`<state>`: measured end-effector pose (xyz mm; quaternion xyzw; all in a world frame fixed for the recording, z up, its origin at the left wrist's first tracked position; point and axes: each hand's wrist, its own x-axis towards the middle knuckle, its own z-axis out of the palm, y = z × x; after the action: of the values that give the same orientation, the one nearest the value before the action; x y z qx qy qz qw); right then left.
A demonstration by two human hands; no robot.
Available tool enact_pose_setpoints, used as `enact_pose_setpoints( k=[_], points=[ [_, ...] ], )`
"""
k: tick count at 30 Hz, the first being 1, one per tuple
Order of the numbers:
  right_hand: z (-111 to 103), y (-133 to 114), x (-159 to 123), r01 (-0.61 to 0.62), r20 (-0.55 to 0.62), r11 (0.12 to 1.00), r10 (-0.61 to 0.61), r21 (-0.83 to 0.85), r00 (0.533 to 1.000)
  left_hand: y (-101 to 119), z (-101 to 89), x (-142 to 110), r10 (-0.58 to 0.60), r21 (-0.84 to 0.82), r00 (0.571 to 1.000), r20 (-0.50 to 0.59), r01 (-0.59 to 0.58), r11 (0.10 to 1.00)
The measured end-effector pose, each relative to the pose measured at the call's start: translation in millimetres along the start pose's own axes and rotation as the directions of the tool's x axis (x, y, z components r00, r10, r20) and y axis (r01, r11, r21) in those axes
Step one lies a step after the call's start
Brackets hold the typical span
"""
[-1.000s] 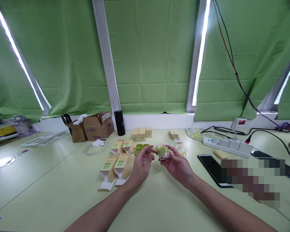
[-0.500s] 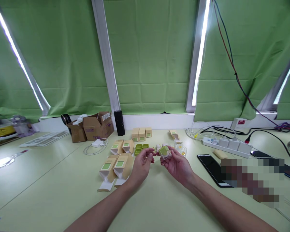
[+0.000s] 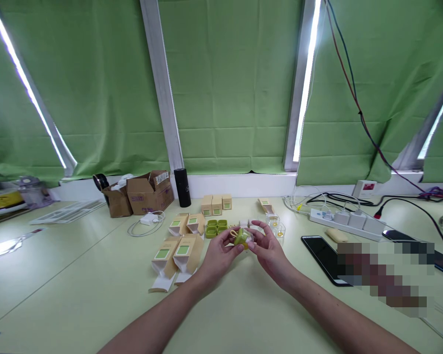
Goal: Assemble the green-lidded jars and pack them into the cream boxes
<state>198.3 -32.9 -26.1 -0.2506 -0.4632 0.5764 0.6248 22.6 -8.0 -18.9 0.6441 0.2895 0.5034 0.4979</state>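
Observation:
Both of my hands meet over the middle of the pale green table [image 3: 77, 275]. My left hand [image 3: 217, 255] and my right hand [image 3: 269, 253] pinch the same small green square container [image 3: 240, 237] between their fingertips, with a small yellow piece showing at its left side. Just behind it on the table lie more green containers [image 3: 216, 227]. Several tan boxes with green labels [image 3: 175, 253] lie open to the left of my left hand. Small clear containers [image 3: 276, 227] stand just beyond my right hand.
Three closed tan boxes [image 3: 216, 204] stand in a row at the back, beside a black cylinder [image 3: 182, 187] and brown cartons [image 3: 147, 191]. A white power strip [image 3: 347, 221] with cables and dark phones [image 3: 323, 255] lie to the right. Green curtains hang behind.
My hands have drawn together. The green container, held by the right hand alone before, has shifted left and is now pinched by both hands.

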Motion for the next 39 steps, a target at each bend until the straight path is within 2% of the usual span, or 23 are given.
enact_pose_setpoints(
  k=[6,9,11,14,17,19,22,25,27,28,33,39],
  points=[
    [-3.7,-2.7,1.6,0.019,-0.004,1.000,-0.019,-0.006,1.000,-0.6,-2.6,1.4,0.050,-0.037,0.995,-0.086,-0.054,0.998],
    [-6.1,-1.0,3.1,-0.012,-0.034,1.000,0.012,-0.001,0.999,0.8,-2.3,-1.9,0.143,0.063,0.982,-0.121,-0.136,0.989],
    [-7.2,0.7,3.4,-0.041,-0.053,0.999,0.041,-0.007,0.998,2.1,-2.5,-4.9,0.269,0.196,0.952,-0.144,-0.239,0.951],
    [-8.5,2.7,3.9,-0.059,-0.072,0.998,0.057,-0.025,0.996,3.8,-4.1,-8.3,0.474,0.407,0.870,-0.133,-0.388,0.827],
    [-10.1,1.1,6.9,-0.041,-0.112,0.995,0.031,-0.087,0.993,4.9,-6.1,-9.5,0.571,0.549,0.817,-0.077,-0.443,0.709],
    [-12.9,-3.5,11.2,-0.012,-0.161,0.985,-0.016,-0.171,0.987,5.2,-6.9,-9.6,0.563,0.609,0.826,-0.034,-0.429,0.667],
    [-23.3,-16.5,21.3,0.040,-0.243,0.948,-0.122,-0.316,0.962,5.7,-7.6,-10.0,0.464,0.667,0.885,0.033,-0.365,0.649],
    [-42.1,-33.4,35.9,0.053,-0.338,0.902,-0.214,-0.428,0.916,5.6,-7.8,-10.9,0.347,0.714,0.934,0.087,-0.302,0.632],
    [-57.2,-44.0,48.6,0.012,-0.369,0.824,-0.266,-0.566,0.891,4.5,-7.8,-11.4,0.286,0.744,0.952,0.110,-0.269,0.611],
    [-64.7,-48.6,55.9,-0.027,-0.361,0.752,-0.283,-0.658,0.889,3.5,-7.7,-11.7,0.257,0.757,0.959,0.120,-0.256,0.601],
    [-92.8,-58.0,96.3,-0.125,-0.342,0.572,-0.287,-0.810,0.895,-3.6,-7.1,-13.0,0.155,0.791,0.975,0.157,-0.219,0.571],
    [-106.0,-44.9,128.2,-0.271,-0.309,0.185,-0.224,-0.945,0.924,-7.1,-6.8,-12.1,0.087,0.808,0.974,0.211,-0.224,0.545]
  ],
)
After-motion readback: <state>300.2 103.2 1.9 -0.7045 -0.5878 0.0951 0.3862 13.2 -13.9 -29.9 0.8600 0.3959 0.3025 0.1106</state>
